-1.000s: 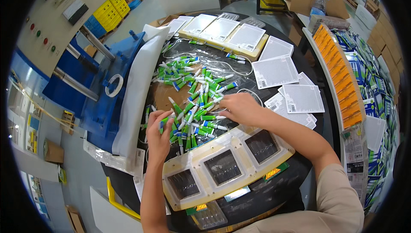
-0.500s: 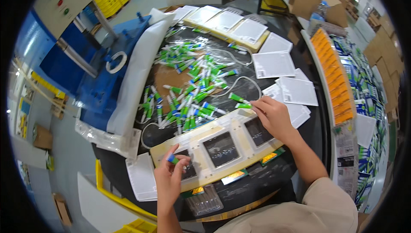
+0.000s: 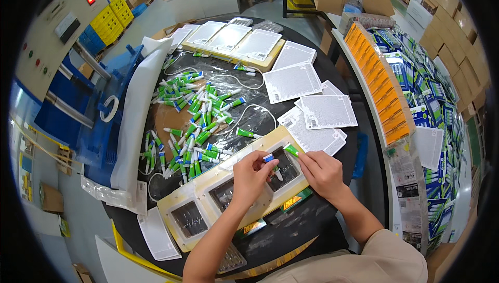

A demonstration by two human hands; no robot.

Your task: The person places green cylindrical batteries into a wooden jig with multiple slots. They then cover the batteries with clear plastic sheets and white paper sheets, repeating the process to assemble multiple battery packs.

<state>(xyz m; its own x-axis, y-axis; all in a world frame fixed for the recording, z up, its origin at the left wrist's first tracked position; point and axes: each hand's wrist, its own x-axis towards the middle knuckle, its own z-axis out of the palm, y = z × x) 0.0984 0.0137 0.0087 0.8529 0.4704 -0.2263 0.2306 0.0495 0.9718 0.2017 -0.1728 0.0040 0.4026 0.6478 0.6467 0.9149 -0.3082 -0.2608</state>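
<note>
Left hand [image 3: 250, 175]: blue-ended, white-capped tube [image 3: 268, 158]; right hand [image 3: 324, 175]: green tube [image 3: 291, 150].

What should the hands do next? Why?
Perhaps lower the blue-ended tube in the left hand into the right-hand opening of the frame: its white tip is over that opening, while the right hand pinches a green tube nearby.
</note>
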